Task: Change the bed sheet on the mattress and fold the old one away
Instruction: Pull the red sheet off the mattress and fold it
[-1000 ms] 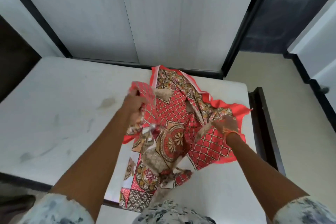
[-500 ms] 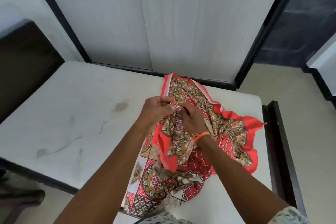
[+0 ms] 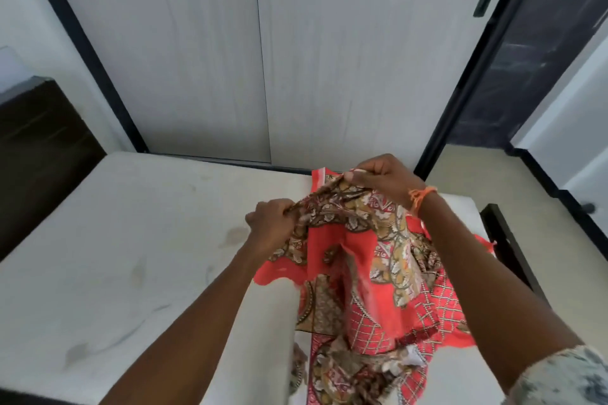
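Lifted since the earlier frame, spread apart: left hand (image 3: pixel 269 223) and right hand (image 3: pixel 385 179) pinching patterned sheet (image 3: pixel 368 273) along one edge, right farther, cloth hanging over bare mattress (image 3: pixel 131 256), near corner.

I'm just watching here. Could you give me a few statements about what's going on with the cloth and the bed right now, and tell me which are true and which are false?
1. Both hands grip the patterned sheet. True: left hand and right hand each hold it.
2. The mattress is covered by a fresh sheet. False: it lies bare, with stains showing.
3. The right wrist wears an orange thread. True.
4. The sheet is plain blue. False: it is red with brown and gold patterns.
5. The wardrobe doors behind the bed stand open. False: they are closed.
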